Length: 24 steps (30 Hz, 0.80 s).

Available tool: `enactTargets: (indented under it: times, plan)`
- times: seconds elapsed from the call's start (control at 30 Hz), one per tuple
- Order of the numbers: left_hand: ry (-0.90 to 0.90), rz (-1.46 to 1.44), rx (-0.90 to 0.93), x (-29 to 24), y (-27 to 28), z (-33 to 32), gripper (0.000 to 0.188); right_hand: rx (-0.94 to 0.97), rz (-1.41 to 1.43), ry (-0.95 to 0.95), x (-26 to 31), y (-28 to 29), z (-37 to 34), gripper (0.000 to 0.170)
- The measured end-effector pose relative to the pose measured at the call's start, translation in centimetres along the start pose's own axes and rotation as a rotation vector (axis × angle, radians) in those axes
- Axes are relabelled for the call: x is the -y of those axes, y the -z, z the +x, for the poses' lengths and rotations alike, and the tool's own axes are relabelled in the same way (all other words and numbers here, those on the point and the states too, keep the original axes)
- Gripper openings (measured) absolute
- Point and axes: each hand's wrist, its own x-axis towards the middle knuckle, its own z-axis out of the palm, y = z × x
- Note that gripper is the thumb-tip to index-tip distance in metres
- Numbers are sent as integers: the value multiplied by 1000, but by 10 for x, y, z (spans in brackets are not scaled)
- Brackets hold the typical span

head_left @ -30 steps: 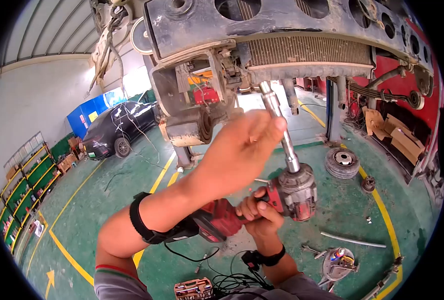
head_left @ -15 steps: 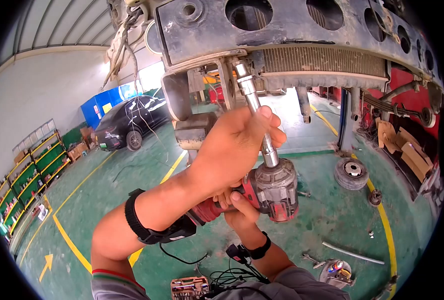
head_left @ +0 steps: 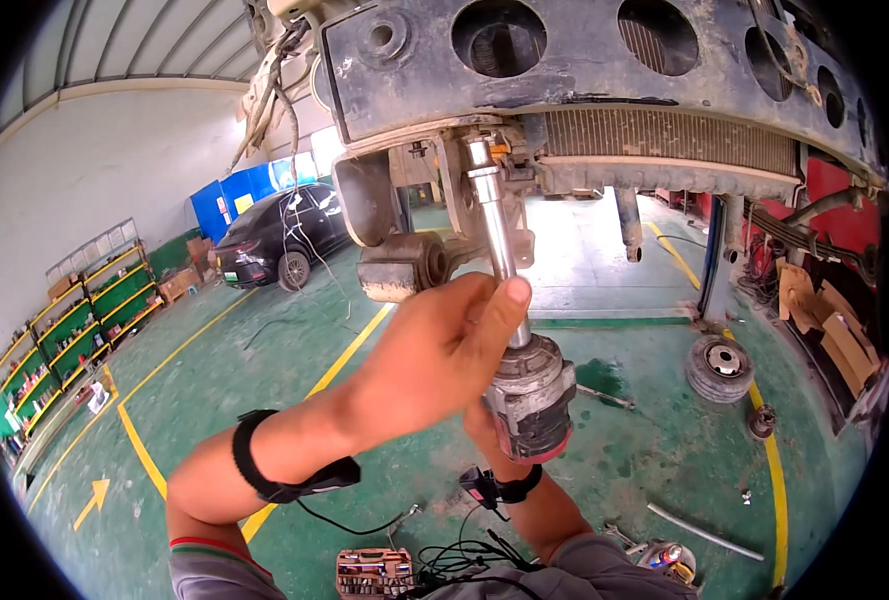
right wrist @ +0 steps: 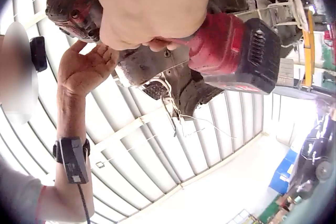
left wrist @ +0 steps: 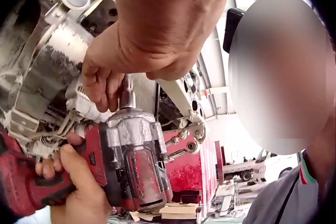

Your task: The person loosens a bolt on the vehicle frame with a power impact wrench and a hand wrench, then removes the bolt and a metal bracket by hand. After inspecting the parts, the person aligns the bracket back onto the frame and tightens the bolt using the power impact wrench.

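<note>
My left hand (head_left: 420, 350) holds the long shiny extension bar (head_left: 499, 235) just above the impact wrench, thumb along its near side. A socket (head_left: 480, 155) caps the bar's upper end, up at the bracket (head_left: 452, 175) beneath the vehicle's front crossmember (head_left: 415, 90). Below my left hand stands the worn red and grey impact wrench (head_left: 530, 400), nose upward. My right hand (left wrist: 86, 190) grips its handle, as the left wrist view shows; in the head view that hand is mostly hidden. The black battery (right wrist: 257, 58) shows at the handle's end in the right wrist view.
A radiator (head_left: 665, 135) hangs behind the crossmember. On the green floor lie a wheel (head_left: 720, 368), a metal tube (head_left: 705, 530), a socket set case (head_left: 375, 573) and cables (head_left: 475, 555). A black car (head_left: 285, 235) and shelves (head_left: 80, 325) stand to the left.
The impact wrench and extension bar have moved left, bringing the socket up to the bracket from free space on its right. My left hand has slid down the bar towards the wrench.
</note>
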Motion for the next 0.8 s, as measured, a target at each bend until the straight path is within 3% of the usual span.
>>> enactTargets:
  times: [0.07, 0.1, 0.17, 0.2, 0.27, 0.3, 0.33, 0.37, 0.4, 0.43, 0.47, 0.53, 0.57, 0.6, 0.67, 0.7, 0.73, 0.8]
  plan:
    - [-170, 215, -113, -9, 7, -15, 33, 114, -104, -85, -11, -10, -9, 9]
    - [-237, 317, -184, -14, 12, -19, 19, 116, -103, -87, -18, -12, -12, 9]
    - [-318, 413, -208, -31, 30, -28, 16, 242, -37, 30, -29, -16, -20, 42]
    - [-406, 508, -229, -38, 39, -30, 13, 243, -34, 29, -33, -20, -25, 42]
    - [-740, 595, -401, -47, 54, -21, 11, 296, 731, -535, -39, -26, -33, 35]
    - [-910, 827, -461, -63, 64, -17, 15, 326, -67, -43, -38, -27, -23, 30]
    - [-1075, 1062, -520, -80, 72, -12, 21, 328, -64, -41, -36, -29, -21, 30]
    - [-1070, 1063, -521, -91, 74, -1, 21, 218, 259, -183, -32, -32, -21, 28]
    - [-1226, 1087, -468, -101, 72, 12, 22, 101, 578, -327, -29, -33, -22, 26]
    - [-1384, 1106, -412, -110, 68, 22, 24, 84, 676, -320, -34, -41, -27, 24]
    - [-1383, 1105, -412, -131, 63, 23, 24, 84, 675, -321, -31, -43, -29, 24]
    - [-522, 1362, -10, -192, 52, 12, 33, 108, 1032, -527, -20, -46, -32, 22]
    - [-74, 1414, 187, -205, 44, 12, 39, 100, 1068, -534, -13, -43, -30, 21]
    - [-71, 1414, 193, -203, 28, 17, 39, 99, 1069, -541, -14, -43, -29, 21]
    - [128, 1534, -184, -193, 0, 15, 33, 122, 869, -396, -13, -45, -32, 21]
    - [132, 1533, -180, -192, -4, 13, 33, 178, 686, -350, -16, -47, -35, 21]
    - [101, 1563, -219, -192, -7, 11, 32, 182, 688, -353, -17, -48, -35, 21]
    - [83, 1592, -260, -185, -1, 4, 31, 100, 540, -223, -18, -49, -34, 20]
